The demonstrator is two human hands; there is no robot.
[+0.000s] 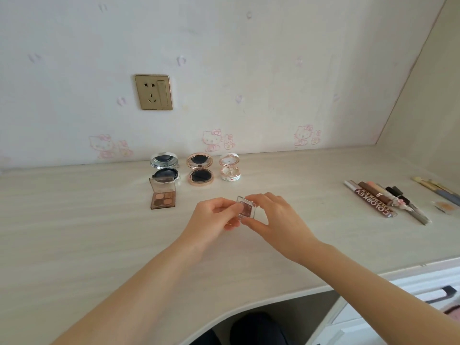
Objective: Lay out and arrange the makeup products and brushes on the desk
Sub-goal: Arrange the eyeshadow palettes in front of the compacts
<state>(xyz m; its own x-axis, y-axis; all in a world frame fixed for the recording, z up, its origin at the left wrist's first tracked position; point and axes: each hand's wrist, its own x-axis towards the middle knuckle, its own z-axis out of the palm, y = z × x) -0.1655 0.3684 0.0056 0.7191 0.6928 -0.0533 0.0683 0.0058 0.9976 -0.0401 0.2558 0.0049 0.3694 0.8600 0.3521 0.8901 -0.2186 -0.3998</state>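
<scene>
A small clear square eyeshadow case (245, 207) with a brown pan is held just above the desk (74, 220) at the centre. My left hand (214, 215) pinches its left side and my right hand (276, 217) pinches its right side and lid edge. Behind it three open round compacts stand in a row near the wall: a silver one (164, 168), a rose-gold one (200, 170) and a white one (230, 169). An open brown four-pan eyeshadow palette (163, 195) lies in front of the silver compact.
At the right lie several pencils and tubes (380, 200) side by side, more sticks (438, 190) beyond them, and a small clear pot (446, 206). A wall socket (153, 92) sits above the desk. White drawers (423, 295) stand under the desk's right end.
</scene>
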